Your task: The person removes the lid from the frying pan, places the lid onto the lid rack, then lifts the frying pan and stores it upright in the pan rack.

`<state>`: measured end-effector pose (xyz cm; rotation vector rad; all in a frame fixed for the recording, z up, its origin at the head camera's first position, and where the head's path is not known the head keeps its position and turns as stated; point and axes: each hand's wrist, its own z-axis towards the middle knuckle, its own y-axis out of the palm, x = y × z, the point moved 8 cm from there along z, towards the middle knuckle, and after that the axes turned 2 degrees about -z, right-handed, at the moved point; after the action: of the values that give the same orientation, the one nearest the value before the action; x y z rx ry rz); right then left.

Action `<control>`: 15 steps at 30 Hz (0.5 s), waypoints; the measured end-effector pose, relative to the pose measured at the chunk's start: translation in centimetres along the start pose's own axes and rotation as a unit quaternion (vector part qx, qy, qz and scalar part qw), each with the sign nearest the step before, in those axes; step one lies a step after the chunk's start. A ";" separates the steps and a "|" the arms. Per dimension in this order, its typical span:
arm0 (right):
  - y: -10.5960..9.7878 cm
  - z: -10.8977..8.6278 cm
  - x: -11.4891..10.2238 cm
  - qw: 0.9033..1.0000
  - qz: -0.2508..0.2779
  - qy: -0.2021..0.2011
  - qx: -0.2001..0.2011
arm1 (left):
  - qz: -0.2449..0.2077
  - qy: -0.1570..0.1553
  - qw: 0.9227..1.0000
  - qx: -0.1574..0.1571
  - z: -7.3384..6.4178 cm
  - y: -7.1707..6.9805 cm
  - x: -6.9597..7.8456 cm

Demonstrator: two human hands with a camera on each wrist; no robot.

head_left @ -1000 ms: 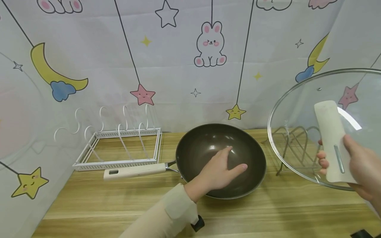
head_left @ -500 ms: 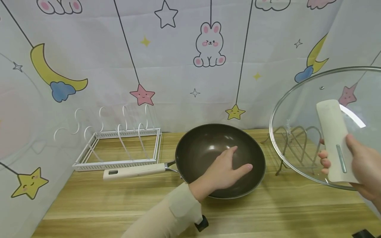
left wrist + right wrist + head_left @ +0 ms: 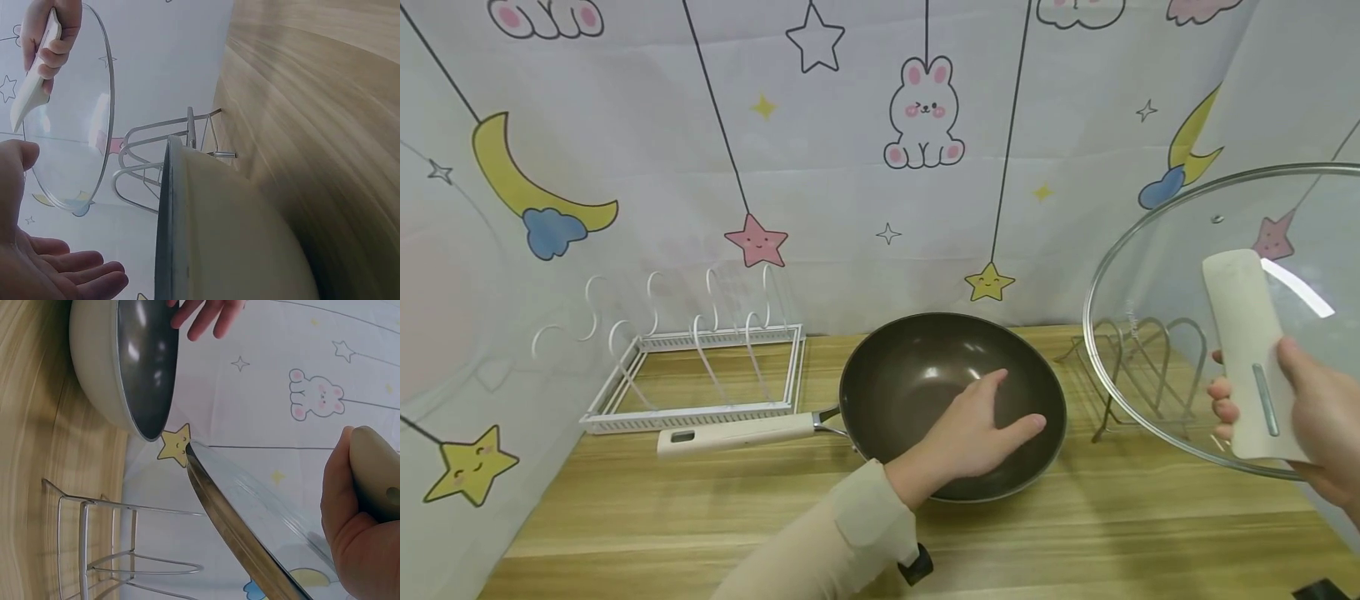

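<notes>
A dark-lined wok [image 3: 895, 383] with a cream handle [image 3: 745, 432] pointing left sits on the wooden table. Over its bowl hovers my left hand [image 3: 973, 429], fingers loosely extended and thumb apart, holding nothing. In the left wrist view that hand [image 3: 56, 262] is palm-open above the wok's cream outer side [image 3: 231, 231]. At the right, my right hand [image 3: 1326, 417] grips the cream handle of a glass lid [image 3: 1157, 258]. The lid is raised and tilted, its metal rim toward the wok. The right wrist view shows this hand [image 3: 356, 544] wrapped round the lid handle [image 3: 375, 469].
A white rack [image 3: 692, 410] with curved dividers stands at the back left, behind the wok handle. To the right of the wok is a metal wire rack [image 3: 1120, 375], partly seen through the lid. A patterned cloth [image 3: 850, 167] hangs behind the table [image 3: 700, 533].
My left hand has drifted slightly right over the wok. The lid in my right hand has shifted a little to the right. The wok has stayed in place.
</notes>
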<state>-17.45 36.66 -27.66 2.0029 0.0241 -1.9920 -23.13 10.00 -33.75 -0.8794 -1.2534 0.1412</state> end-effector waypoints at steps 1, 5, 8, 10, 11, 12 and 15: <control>0.0 0.0 0.0 1.000 0.000 -0.002 -0.001 | -0.001 0.001 1.000 0.000 0.0 0.1 0.1; -0.3 -0.1 -0.1 1.000 -0.010 -0.003 0.005 | -0.005 0.005 1.000 -0.002 0.2 0.3 0.3; -0.4 -0.1 -0.1 1.000 -0.023 -0.004 0.012 | -0.007 0.011 1.000 -0.002 0.3 0.4 0.4; -0.5 -0.1 -0.1 1.000 -0.026 -0.008 0.014 | -0.007 0.012 1.000 -0.004 0.4 0.5 0.5; -0.5 -0.2 -0.1 1.000 -0.025 -0.009 0.014 | -0.006 0.012 1.000 -0.005 0.4 0.6 0.5; -0.6 -0.2 -0.1 1.000 -0.022 -0.010 0.012 | -0.007 0.012 1.000 -0.007 0.5 0.6 0.5; -0.7 -0.2 -0.1 1.000 -0.021 -0.009 0.011 | -0.006 0.008 1.000 -0.012 0.5 0.7 0.4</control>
<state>-17.40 37.36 -27.70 2.0136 0.0403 -2.0454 -23.16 10.98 -33.86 -0.8932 -1.2481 0.1097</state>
